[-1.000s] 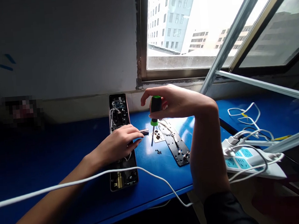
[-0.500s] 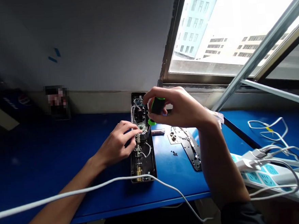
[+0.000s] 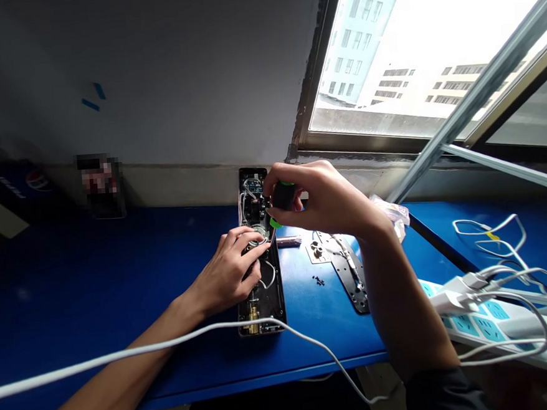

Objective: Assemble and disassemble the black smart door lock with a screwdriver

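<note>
Holding one green-handled screwdriver (image 3: 283, 196) and one opened door lock (image 3: 252, 188), hands (image 3: 226, 274) (image 3: 322, 198) close together

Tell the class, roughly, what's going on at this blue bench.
A person is working with bare hands. The right hand pinches a black-and-green screwdriver, its shaft pointing down into a long open black lock housing with white wires inside. The left hand lies curled over the housing's middle. Beside it on the blue bench lie a short silver metal cylinder, a black metal plate and a few tiny black screws.
</note>
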Tool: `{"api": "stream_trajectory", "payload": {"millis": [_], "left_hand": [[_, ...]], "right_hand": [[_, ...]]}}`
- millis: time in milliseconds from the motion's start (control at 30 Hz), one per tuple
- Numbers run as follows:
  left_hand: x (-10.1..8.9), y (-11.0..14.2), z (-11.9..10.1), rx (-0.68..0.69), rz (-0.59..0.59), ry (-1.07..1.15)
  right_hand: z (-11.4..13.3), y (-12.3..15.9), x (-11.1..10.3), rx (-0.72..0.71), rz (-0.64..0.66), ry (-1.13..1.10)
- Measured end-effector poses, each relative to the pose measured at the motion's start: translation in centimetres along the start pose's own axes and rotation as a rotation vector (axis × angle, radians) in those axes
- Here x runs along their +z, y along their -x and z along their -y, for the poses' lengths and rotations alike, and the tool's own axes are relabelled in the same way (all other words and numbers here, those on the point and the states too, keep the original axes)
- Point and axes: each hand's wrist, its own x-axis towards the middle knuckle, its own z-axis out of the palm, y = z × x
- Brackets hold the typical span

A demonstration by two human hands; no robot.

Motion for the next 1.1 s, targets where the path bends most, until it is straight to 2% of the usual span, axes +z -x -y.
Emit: {"api": "stream_trajectory", "payload": {"millis": [233,433,500,600,667,800,967,1100], "left_hand": [[-0.2,0.0,0.1,-0.01,0.004,-0.004],[0.0,-0.1,0.1,-0.016,0.001,-0.001],[0.0,-0.1,0.2,-0.022,-0.007,0.009],[-0.1,-0.1,0.2,-0.03,-0.029,0.023],[-0.1,-0.1,0.2,-0.033,-0.039,0.024],[-0.1,-0.1,0.3,-0.043,-0.032,0.034],[-0.1,-0.1,0.3,-0.055,-0.037,0.046],[-0.1,-0.1,0.2,-0.043,-0.036,0.044]], "right_hand": [[-0.1,0.0,0.0,0.019,-0.034,0.036],[0.6,0.0,0.5,0.104,-0.094,0.241],[0.9,0.1,0.3,0.091,-0.066,0.198],[1.3,0.3,-0.1,-0.018,0.08,0.023],[1.3,0.4,-0.2,-0.04,0.127,-0.008],[1.1,0.2,0.1,0.041,0.034,0.083],[1.0,0.1,-0.2,-0.024,0.083,-0.024],[0.9,0.2,-0.3,0.034,0.007,0.064]]}}
